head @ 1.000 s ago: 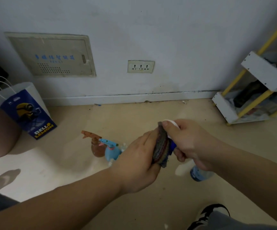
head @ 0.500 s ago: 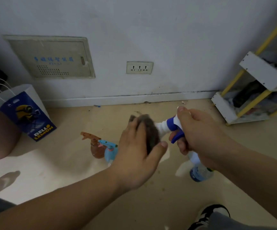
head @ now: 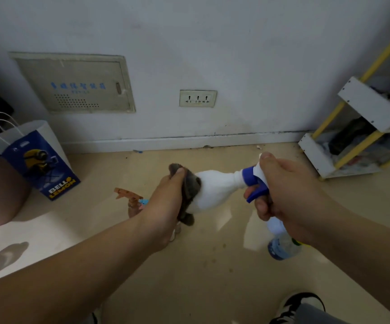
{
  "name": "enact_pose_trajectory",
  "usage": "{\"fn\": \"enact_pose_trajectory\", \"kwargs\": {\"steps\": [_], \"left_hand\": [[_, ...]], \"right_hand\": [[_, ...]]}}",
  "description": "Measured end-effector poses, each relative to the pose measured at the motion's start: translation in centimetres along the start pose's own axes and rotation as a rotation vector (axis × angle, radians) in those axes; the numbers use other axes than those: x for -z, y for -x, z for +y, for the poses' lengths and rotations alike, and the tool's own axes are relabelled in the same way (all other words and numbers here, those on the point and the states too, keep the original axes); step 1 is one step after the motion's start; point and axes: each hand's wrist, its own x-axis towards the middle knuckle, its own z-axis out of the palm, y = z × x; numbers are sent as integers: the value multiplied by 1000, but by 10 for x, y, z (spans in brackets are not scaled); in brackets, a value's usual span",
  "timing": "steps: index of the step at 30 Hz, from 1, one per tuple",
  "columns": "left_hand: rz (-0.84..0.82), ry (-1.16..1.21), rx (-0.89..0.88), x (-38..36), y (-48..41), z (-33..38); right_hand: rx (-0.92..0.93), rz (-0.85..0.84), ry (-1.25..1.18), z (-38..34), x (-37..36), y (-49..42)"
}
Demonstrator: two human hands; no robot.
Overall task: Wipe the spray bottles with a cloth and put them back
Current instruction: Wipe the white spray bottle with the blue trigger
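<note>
A white spray bottle [head: 212,190] with a blue and white trigger head lies sideways in the air above the floor. My right hand [head: 283,190] grips its trigger head. My left hand [head: 166,202] holds a dark grey cloth [head: 190,188] wrapped round the bottle's base end. On the floor behind my left arm stand a brown spray bottle [head: 131,202] and a light blue one [head: 143,203], both partly hidden. A clear bottle with a blue base [head: 280,246] stands on the floor under my right wrist.
A blue and white paper bag [head: 37,160] stands at the left by the wall. A white and yellow rack [head: 357,136] with clutter is at the right. A person's leg is at the far left. My shoe [head: 299,305] shows at the bottom right.
The cloth has slid from the bottle's head along the body to the base end, as my left hand moved left. The white body is now uncovered, and my right hand shifted right.
</note>
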Motion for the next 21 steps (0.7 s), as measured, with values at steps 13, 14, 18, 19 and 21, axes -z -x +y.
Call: {"fn": "enact_pose_trajectory", "kwargs": {"steps": [13, 14, 18, 19, 21], "left_hand": [[-134, -485, -598, 16, 18, 11], [-89, -309, -416, 16, 15, 11], [-148, 234, 7, 18, 15, 10], [-162, 292, 28, 19, 16, 12], [-178, 358, 57, 19, 19, 13]], "right_hand": [[87, -36, 38, -1, -9, 7], [89, -19, 29, -1, -7, 6], [113, -4, 21, -2, -2, 7], [115, -3, 12, -2, -3, 7], [116, 7, -18, -2, -4, 7]]}}
